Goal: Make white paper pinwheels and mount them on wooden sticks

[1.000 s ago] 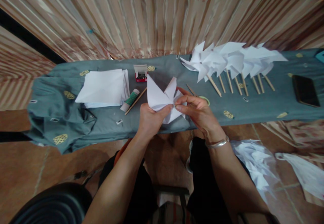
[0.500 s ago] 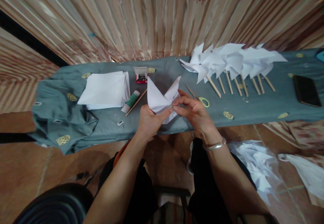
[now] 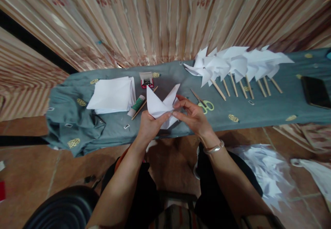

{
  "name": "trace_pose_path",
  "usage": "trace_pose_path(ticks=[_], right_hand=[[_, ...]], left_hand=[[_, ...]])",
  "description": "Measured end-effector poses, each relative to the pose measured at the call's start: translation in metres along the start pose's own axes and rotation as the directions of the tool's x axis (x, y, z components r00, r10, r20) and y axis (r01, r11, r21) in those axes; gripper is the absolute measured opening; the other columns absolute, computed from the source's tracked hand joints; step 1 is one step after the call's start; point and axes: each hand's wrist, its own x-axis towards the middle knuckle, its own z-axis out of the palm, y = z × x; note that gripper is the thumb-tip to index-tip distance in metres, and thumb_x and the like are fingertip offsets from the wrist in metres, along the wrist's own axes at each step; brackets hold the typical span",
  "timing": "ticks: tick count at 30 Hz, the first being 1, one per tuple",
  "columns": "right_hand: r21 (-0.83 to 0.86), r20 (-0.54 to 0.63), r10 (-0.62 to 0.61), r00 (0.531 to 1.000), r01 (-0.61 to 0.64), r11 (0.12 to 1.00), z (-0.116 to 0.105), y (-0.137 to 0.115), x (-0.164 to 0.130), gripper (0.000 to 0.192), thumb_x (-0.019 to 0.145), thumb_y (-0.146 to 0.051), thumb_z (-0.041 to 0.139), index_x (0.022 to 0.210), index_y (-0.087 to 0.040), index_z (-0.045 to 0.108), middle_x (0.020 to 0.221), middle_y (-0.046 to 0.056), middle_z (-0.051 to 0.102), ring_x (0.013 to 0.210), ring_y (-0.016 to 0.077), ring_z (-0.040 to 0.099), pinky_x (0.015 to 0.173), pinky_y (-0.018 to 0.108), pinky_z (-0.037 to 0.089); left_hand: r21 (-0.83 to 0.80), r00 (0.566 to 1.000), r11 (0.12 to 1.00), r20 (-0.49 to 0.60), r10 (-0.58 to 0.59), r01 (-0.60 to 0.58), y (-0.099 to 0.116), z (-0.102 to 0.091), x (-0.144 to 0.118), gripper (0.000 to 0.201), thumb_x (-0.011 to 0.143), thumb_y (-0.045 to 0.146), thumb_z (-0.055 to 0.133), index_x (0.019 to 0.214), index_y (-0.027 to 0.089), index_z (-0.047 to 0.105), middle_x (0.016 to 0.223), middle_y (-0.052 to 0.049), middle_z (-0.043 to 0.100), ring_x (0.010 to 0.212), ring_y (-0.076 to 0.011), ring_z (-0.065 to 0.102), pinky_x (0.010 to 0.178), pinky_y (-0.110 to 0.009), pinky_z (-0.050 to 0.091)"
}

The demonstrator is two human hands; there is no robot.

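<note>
A white paper pinwheel (image 3: pixel 158 105), two of its points standing up, is between my hands above the near side of the cloth. My left hand (image 3: pixel 150 127) is closed on its lower left, thumb lying across the paper toward the middle. My right hand (image 3: pixel 192 115) grips the right side, thumb and fingertips close to the centre; whether a pin is between them I cannot make out. Just left of the pinwheel are a green and white glue stick (image 3: pixel 136 105), a thin wooden stick (image 3: pixel 139 110) and an opened small red box of pins (image 3: pixel 147 82).
White paper sheets (image 3: pixel 111 94) are stacked on the left. Scissors with light green handles (image 3: pixel 206 106) lie right of my hands. Several finished pinwheels on sticks (image 3: pixel 232 65) lie at the back right, near a black phone (image 3: pixel 316 91). A plastic bag of white paper pieces (image 3: pixel 266 173) is on the floor.
Both hands and the pinwheel have shifted slightly left, and my right hand has uncovered more of the scissors. Both hands still hold the paper. The view has turned a little.
</note>
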Motion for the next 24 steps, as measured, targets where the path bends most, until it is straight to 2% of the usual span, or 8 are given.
trace_pose_path(ticks=[3, 6, 10, 13, 17, 20, 24], right_hand=[[0.05, -0.045, -0.011, 0.999, 0.013, 0.999, 0.003, 0.004, 0.001, 0.051, 0.064, -0.043, 0.084, 0.107, -0.024, 0.064, 0.141, 0.008, 0.054, 0.132, 0.0255, 0.049, 0.114, 0.04, 0.034], [0.095, -0.091, -0.014, 0.996, 0.022, 0.995, 0.005, 0.004, 0.002, 0.083, 0.059, -0.042, 0.087, 0.131, -0.023, 0.051, 0.142, 0.011, 0.052, 0.131, 0.0258, 0.051, 0.113, 0.04, 0.037], [0.104, -0.055, 0.063, 0.996, -0.057, 0.993, 0.002, -0.001, 0.003, 0.103, 0.056, -0.042, 0.089, 0.144, -0.023, 0.038, 0.122, 0.01, 0.067, 0.116, 0.0281, 0.062, 0.103, 0.042, 0.049], [0.128, -0.016, 0.136, 0.991, -0.133, 0.983, -0.003, -0.007, 0.002, 0.109, 0.055, -0.042, 0.09, 0.146, -0.025, 0.034, 0.104, 0.006, 0.073, 0.095, 0.0276, 0.07, 0.087, 0.042, 0.057], [0.134, 0.004, 0.181, 0.984, -0.179, 0.975, -0.008, -0.014, 0.002, 0.109, 0.053, -0.039, 0.091, 0.146, -0.027, 0.036, 0.087, 0.0, 0.074, 0.076, 0.0241, 0.071, 0.075, 0.039, 0.059], [0.136, 0.006, 0.201, 0.98, -0.2, 0.97, -0.009, -0.016, 0.002, 0.108, 0.052, -0.039, 0.092, 0.144, -0.025, 0.038, 0.083, -0.001, 0.074, 0.074, 0.0241, 0.071, 0.074, 0.04, 0.059], [0.175, 0.029, 0.195, 0.98, -0.197, 0.965, -0.007, -0.016, 0.002, 0.099, 0.051, -0.039, 0.092, 0.138, -0.025, 0.045, 0.089, 0.001, 0.075, 0.081, 0.0252, 0.071, 0.076, 0.039, 0.058]], left_hand=[[-0.007, 1.0, 1.0, -0.012, 0.007, -0.007, 0.001, 0.0, -0.001, 0.036, 0.059, 0.033, 0.081, 0.087, 0.01, 0.076, 0.089, -0.011, 0.077, 0.08, -0.0236, 0.072, 0.078, -0.036, 0.06], [-0.017, 1.0, 1.0, -0.023, 0.014, -0.015, 0.003, 0.0, -0.001, 0.037, 0.059, 0.031, 0.081, 0.088, 0.009, 0.075, 0.089, -0.011, 0.078, 0.081, -0.0234, 0.072, 0.079, -0.036, 0.06], [-0.005, 1.0, 1.0, -0.005, 0.011, -0.011, 0.002, -0.001, -0.002, 0.036, 0.06, 0.031, 0.081, 0.089, 0.01, 0.076, 0.09, -0.01, 0.078, 0.082, -0.0239, 0.072, 0.08, -0.037, 0.06], [0.005, 1.0, 1.0, 0.026, 0.002, -0.002, -0.002, -0.001, -0.001, 0.035, 0.061, 0.033, 0.081, 0.087, 0.011, 0.076, 0.09, -0.01, 0.078, 0.084, -0.0249, 0.072, 0.079, -0.037, 0.06], [-0.001, 0.999, 1.0, 0.034, 0.004, -0.004, -0.005, 0.001, -0.002, 0.032, 0.061, 0.035, 0.081, 0.084, 0.014, 0.076, 0.088, -0.009, 0.077, 0.086, -0.0259, 0.072, 0.077, -0.036, 0.06], [-0.004, 1.0, 1.0, 0.019, -0.002, 0.002, -0.004, 0.002, -0.003, 0.03, 0.059, 0.034, 0.082, 0.082, 0.015, 0.076, 0.084, -0.008, 0.077, 0.082, -0.0259, 0.072, 0.076, -0.037, 0.06], [-0.016, 0.999, 1.0, 0.036, -0.011, 0.012, -0.006, 0.002, -0.003, 0.031, 0.06, 0.035, 0.082, 0.082, 0.014, 0.076, 0.085, -0.007, 0.077, 0.083, -0.0249, 0.071, 0.077, -0.037, 0.059]])
